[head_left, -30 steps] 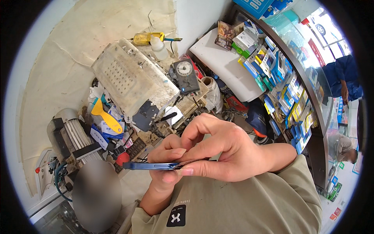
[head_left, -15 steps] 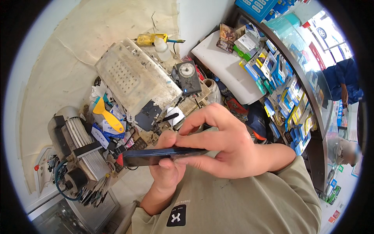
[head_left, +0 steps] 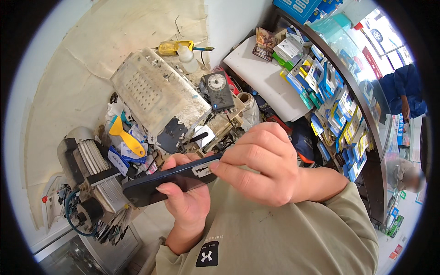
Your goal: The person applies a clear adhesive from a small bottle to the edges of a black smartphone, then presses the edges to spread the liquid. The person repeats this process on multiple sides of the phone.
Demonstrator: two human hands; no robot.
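A dark smartphone (head_left: pixel 158 184) lies tilted in my left hand (head_left: pixel 190 201), its right end higher than its left. My left thumb rests on the glossy face and the fingers reach behind the far edge. My right hand (head_left: pixel 263 169) is closed at the phone's right end, with thumb and forefinger pinching a small silver razor blade (head_left: pixel 201 169). The blade lies flat against the phone near its upper edge; whether its edge enters the seam I cannot tell.
Beyond my hands stands a grimy perforated metal box (head_left: pixel 158 91). At left are a yellow plastic scraper (head_left: pixel 126 136) and a motor-like machine (head_left: pixel 94 158). A black device with a dial (head_left: pixel 218 91) stands behind. Packaged goods (head_left: pixel 334 101) fill the right; a person (head_left: pixel 403 94) is beyond the counter.
The phone has turned from nearly edge-on to show its glossy face, and its left end has dropped. My right hand has closed up, and the razor blade has come into sight.
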